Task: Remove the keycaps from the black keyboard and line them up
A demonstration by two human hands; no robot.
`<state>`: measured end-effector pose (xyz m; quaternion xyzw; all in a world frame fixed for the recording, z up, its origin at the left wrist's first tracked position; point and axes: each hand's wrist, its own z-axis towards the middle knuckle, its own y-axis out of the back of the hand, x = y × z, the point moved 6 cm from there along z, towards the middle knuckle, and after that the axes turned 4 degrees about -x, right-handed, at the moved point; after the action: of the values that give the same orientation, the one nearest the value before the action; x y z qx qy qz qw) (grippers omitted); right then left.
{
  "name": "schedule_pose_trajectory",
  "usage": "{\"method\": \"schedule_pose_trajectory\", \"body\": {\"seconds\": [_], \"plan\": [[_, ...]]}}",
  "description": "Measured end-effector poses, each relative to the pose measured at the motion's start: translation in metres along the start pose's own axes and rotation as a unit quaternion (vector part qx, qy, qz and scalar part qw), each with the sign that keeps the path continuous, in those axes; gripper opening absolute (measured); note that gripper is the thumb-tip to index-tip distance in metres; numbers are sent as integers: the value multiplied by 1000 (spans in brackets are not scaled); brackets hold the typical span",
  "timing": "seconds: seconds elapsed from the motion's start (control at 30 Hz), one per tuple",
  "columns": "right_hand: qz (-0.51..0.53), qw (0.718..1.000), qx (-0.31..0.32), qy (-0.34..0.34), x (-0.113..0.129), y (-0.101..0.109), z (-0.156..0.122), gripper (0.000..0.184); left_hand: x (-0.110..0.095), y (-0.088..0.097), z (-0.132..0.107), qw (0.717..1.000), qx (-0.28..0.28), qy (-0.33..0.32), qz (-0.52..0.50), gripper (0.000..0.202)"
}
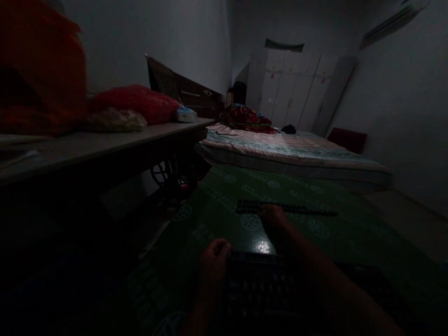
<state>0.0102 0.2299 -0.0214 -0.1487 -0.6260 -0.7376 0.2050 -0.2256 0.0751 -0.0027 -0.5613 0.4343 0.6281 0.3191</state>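
A dark keyboard (261, 284) lies on a green-covered table (210, 224); it is too dim to tell which of its keys are in place. Beyond it, small black keycaps (252, 205) are lined up in long rows. My right hand (275, 218) reaches across the keyboard to the near side of these rows, its fingers pinched at a keycap that they mostly hide. By the keyboard's upper left corner is my left hand (214, 256), fingers curled and thumb close to the fingertips. Whatever it may hold cannot be made out.
To the left runs a long shelf-like table (157, 135) bearing a red bag (136, 102) and an orange bag (42, 70). A bed (287, 149) stands past the green table, before a white wardrobe (294, 88). Another dark object (364, 275) lies right of the keyboard.
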Motion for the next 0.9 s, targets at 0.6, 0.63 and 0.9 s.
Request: {"method": "schedule_pose_trajectory", "body": {"seconds": [0.6,0.63,0.9], "plan": [[22,1000,-21,4,2,2,-4,32,-1,0,-2,1000,4,25,-15,20],[28,999,-25,6,3,3,-5,32,-1,0,-2,1000,5,25,-17,20],[108,991,-74,19,9,48,-17,31,-6,1,-2,1000,4,5,14,21]]}}
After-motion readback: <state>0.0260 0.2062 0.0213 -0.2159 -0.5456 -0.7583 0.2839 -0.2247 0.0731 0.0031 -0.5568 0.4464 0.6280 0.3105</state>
